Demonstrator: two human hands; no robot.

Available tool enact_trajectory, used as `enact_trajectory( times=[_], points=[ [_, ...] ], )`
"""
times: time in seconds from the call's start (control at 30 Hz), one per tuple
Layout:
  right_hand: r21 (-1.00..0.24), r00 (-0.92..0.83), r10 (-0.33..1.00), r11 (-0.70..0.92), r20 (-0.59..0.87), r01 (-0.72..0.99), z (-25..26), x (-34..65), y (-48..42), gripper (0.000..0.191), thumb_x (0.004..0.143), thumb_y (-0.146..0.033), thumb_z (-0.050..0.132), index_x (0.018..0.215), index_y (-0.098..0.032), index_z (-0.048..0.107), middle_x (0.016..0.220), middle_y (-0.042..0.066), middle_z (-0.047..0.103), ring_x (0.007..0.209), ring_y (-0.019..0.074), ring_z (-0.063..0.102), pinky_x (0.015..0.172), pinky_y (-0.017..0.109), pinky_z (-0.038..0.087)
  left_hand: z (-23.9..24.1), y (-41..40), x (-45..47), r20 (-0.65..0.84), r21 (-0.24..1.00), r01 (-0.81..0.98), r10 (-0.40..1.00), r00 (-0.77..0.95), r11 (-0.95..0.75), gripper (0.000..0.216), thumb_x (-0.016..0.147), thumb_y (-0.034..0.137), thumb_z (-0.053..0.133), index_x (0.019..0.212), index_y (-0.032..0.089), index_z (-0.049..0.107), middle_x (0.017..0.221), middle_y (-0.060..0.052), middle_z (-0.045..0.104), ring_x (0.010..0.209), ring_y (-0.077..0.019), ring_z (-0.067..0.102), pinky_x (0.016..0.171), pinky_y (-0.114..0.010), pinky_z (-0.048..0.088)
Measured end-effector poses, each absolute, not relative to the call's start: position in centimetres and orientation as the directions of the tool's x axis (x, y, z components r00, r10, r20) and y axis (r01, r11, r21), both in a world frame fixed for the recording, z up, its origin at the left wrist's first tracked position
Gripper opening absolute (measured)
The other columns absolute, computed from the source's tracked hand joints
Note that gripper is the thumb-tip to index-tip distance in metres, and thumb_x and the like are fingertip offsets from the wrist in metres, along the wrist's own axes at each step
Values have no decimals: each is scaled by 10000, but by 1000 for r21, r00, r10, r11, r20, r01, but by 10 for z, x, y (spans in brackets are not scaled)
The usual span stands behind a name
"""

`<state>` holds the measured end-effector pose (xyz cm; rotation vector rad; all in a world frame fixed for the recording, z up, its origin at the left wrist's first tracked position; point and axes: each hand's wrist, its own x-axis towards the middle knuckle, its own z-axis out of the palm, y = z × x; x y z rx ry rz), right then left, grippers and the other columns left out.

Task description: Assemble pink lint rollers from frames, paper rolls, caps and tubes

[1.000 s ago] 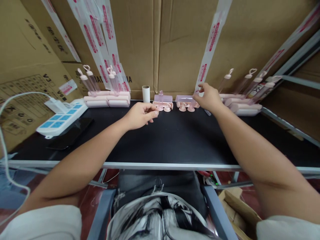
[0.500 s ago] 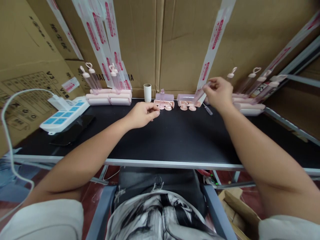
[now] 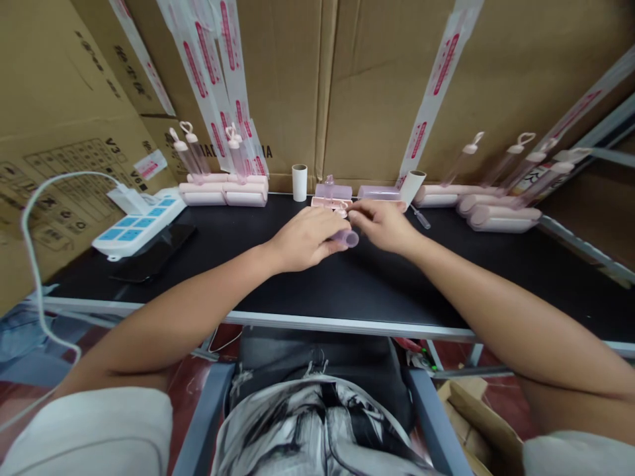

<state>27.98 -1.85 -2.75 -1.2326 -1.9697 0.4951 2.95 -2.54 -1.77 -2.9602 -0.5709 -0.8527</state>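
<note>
My left hand (image 3: 305,239) is wrapped around a translucent purple tube (image 3: 351,238), its open end toward the right. Close beside it, my right hand (image 3: 384,225) has its fingers bent together at the small pink round caps (image 3: 341,211); what they grip, if anything, is hidden. Just behind my hands lies a pink piece (image 3: 322,202) with a clear stem standing by it. Two more translucent purple tubes, a left one (image 3: 340,192) and a right one (image 3: 380,192), lie along the cardboard.
White cylinders, one upright (image 3: 299,183) and one leaning (image 3: 413,188), flank the parts. A small screwdriver (image 3: 421,217) lies at right. Pink cases with looped clear tubes stand left (image 3: 245,192) and right (image 3: 503,218). A power strip (image 3: 139,225) and black phone (image 3: 153,253) lie left.
The tube that was in my right hand is now in my left. My right hand has moved left to the caps, and the white cylinder beside its former place now leans in view.
</note>
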Motion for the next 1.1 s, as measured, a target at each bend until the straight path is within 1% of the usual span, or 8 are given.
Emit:
enact_trajectory(
  times=[0.07, 0.13, 0.27, 0.5, 0.63, 0.8, 0.93, 1.1],
  points=[
    [-419, -167, 821, 440, 546, 795, -29, 304, 1, 289, 984, -307, 588, 1125, -186, 809, 1124, 142, 842, 1042, 331, 770, 963, 471, 597, -18, -19, 25, 464, 159, 432, 453, 761, -888, 289, 1079, 390, 623, 1254, 179, 715, 1182, -117, 801, 1143, -267, 733, 1047, -424, 533],
    [-334, -89, 832, 314, 547, 889, -31, 326, 18, 378, 960, -208, 537, 1209, -144, 815, 1229, 184, 831, 1160, 372, 763, 1060, 518, 570, -20, -13, 22, 402, 202, 512, 548, 734, -835, 289, 1053, 395, 649, 1224, 173, 720, 1153, -106, 802, 1066, -257, 738, 954, -385, 540],
    [-289, -14, 894, 159, 447, 944, -40, 344, 36, 410, 975, -239, 567, 1286, -110, 801, 1236, 210, 826, 1150, 392, 770, 1046, 507, 578, -21, -8, 19, 284, 263, 614, 668, 688, -745, 288, 1000, 430, 706, 1146, 186, 747, 1102, -74, 810, 966, -240, 727, 836, -343, 505],
    [-174, -4, 942, 66, 336, 982, -47, 331, 43, 376, 1025, -289, 598, 1277, -83, 786, 1210, 252, 814, 1165, 418, 761, 1021, 509, 578, -22, -7, 20, 238, 313, 626, 697, 676, -714, 331, 983, 438, 714, 1202, 195, 767, 1168, -81, 814, 1036, -259, 730, 889, -359, 502],
    [-385, 32, 879, 175, 475, 906, -42, 331, 38, 376, 999, -195, 582, 1329, -116, 744, 1172, 203, 810, 1080, 346, 774, 1011, 499, 605, -23, -5, 19, 241, 341, 626, 709, 663, -701, 344, 991, 446, 690, 1205, 189, 772, 1152, -88, 812, 991, -252, 728, 868, -356, 499],
    [-829, -121, 897, 440, 426, 346, -35, 305, 1, 333, 972, -534, 761, 1012, -211, 694, 792, 32, 721, 653, 194, 707, 632, 344, 640, -24, -4, 18, 278, 383, 600, 707, 650, -702, 361, 1025, 462, 613, 1179, 167, 754, 1076, -98, 797, 931, -248, 709, 820, -357, 472],
    [-866, -273, 875, 457, 398, 203, -34, 277, -24, 611, 857, -807, 796, 860, -224, 615, 659, -4, 674, 561, 141, 661, 540, 268, 597, -24, -5, 18, 309, 431, 500, 643, 701, -751, 374, 1036, 485, 585, 1163, 166, 733, 1018, -73, 780, 878, -220, 687, 796, -336, 463],
    [-870, -316, 869, 452, 380, 198, -35, 272, -29, 590, 825, -734, 879, 875, -218, 598, 653, -10, 691, 549, 135, 672, 511, 244, 579, -23, -5, 17, 299, 427, 474, 615, 729, -770, 384, 1040, 506, 555, 1125, 170, 721, 995, -60, 768, 856, -210, 674, 781, -327, 455]
  ],
)
